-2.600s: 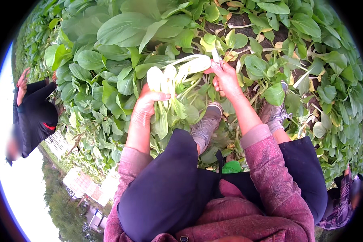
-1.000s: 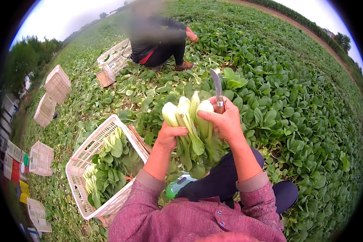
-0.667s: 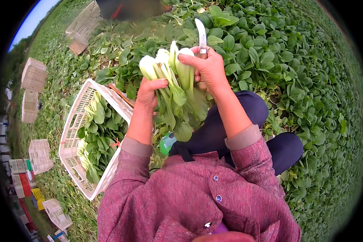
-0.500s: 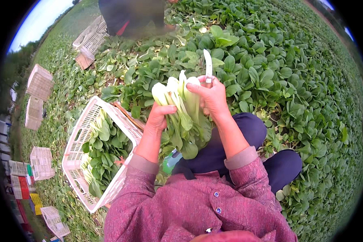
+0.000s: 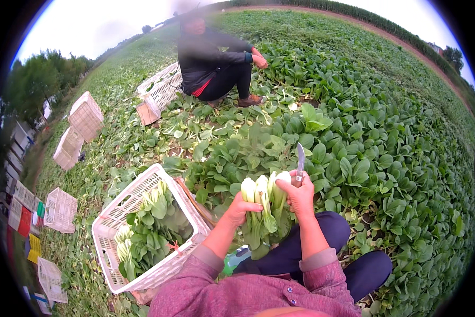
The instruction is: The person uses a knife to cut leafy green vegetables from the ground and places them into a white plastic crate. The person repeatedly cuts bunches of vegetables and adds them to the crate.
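A bunch of bok choy is held between my two hands over my lap, pale stem ends up and green leaves hanging down. My left hand is closed round the stems on its left side. On the right side, my right hand grips the stems with its thumb across the front. That same hand also keeps a knife upright, its blade rising above the fingers and clear of the bunch. To my left, a white plastic crate holds more bok choy, stacked in rows.
A co-worker sits low among the plants ahead, beside another white crate. Dense leafy plants cover the ground on the right. Several crates stand along the far left. A green-and-white object lies by my lap.
My view has tilted upward, so the co-worker and horizon now show and my hands appear lower. Both hands keep hold of the bok choy, and the knife stays in the right.
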Available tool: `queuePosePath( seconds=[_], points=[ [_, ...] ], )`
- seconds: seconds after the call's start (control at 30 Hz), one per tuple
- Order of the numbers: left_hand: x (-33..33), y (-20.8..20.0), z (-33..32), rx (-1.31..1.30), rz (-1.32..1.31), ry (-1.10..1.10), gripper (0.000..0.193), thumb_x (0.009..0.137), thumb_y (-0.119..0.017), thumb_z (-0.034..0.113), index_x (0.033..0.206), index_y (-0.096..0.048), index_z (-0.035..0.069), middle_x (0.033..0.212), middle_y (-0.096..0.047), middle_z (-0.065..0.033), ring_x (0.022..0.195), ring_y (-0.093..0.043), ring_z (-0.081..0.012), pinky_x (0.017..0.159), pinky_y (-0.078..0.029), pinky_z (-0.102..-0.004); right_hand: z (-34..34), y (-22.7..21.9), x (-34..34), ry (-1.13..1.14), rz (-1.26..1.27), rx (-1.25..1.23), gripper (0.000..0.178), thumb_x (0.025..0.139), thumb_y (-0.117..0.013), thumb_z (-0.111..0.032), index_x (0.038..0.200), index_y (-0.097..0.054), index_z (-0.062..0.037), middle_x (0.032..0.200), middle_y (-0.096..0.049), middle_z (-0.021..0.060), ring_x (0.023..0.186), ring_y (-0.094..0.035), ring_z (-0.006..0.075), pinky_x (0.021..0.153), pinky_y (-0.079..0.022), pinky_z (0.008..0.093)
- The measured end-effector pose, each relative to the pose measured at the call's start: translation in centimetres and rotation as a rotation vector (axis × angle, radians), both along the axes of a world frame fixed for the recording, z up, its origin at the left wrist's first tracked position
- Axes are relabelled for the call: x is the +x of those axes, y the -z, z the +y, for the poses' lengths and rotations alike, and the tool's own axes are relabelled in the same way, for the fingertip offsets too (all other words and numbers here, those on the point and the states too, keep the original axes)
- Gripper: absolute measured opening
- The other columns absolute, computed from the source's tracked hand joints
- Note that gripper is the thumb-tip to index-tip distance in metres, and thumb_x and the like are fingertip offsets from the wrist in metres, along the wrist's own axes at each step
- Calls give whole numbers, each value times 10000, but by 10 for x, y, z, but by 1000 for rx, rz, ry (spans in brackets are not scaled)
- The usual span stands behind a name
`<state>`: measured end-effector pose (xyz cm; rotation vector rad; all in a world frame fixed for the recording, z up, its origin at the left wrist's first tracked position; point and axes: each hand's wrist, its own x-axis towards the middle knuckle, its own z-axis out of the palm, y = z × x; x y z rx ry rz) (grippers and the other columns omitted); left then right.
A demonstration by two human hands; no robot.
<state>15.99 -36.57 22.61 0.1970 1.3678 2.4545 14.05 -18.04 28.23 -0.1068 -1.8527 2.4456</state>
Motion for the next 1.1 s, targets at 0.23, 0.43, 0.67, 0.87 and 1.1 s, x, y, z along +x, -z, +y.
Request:
queuePosePath(
  seconds=[0.23, 0.43, 0.67, 0.87, 1.1],
  points=[
    [14, 24, 1, 295, -119, -46, 589, 630, -603, 18, 1209, -506, -33, 1063, -623, -128, 942, -629, -249, 876, -508, -373, -5, 8, 0, -91, -71, -28, 403, 681, -820, -140, 943, -525, -59, 718, -612, 19, 462, -469, 42, 353, -308, 200],
    [19, 21, -4, 165, -39, -72, 684, 612, -628, 43, 1271, -456, -8, 1117, -603, -119, 963, -624, -237, 860, -529, -389, -9, 10, 4, -199, -78, 15, 394, 701, -800, -104, 1001, -547, -66, 735, -619, -4, 512, -485, 28, 392, -320, 190],
    [21, 12, -28, 124, -11, -21, 734, 582, -630, -7, 1289, -436, 11, 1134, -591, -112, 991, -615, -248, 827, -545, -412, -13, 3, 9, -491, 22, 144, 620, 683, -812, -165, 1243, -548, -122, 668, -510, -70, 463, -388, 29, 422, -294, 188],
    [31, 5, -29, 154, -32, -38, 731, 571, -650, 28, 1273, -451, -19, 1082, -615, -144, 919, -644, -280, 785, -564, -417, -14, -8, 12, -629, -36, 138, 679, 671, -806, -163, 1287, -522, -141, 691, -483, -68, 470, -385, 30, 428, -293, 189],
    [35, 0, -23, 215, -59, -37, 732, 584, -666, 60, 1278, -448, -17, 1131, -596, -147, 993, -617, -273, 806, -556, -429, -7, -6, 7, -650, -53, 164, 587, 657, -797, -160, 1186, -545, -135, 734, -494, -52, 474, -409, 37, 418, -303, 190]
  ],
)
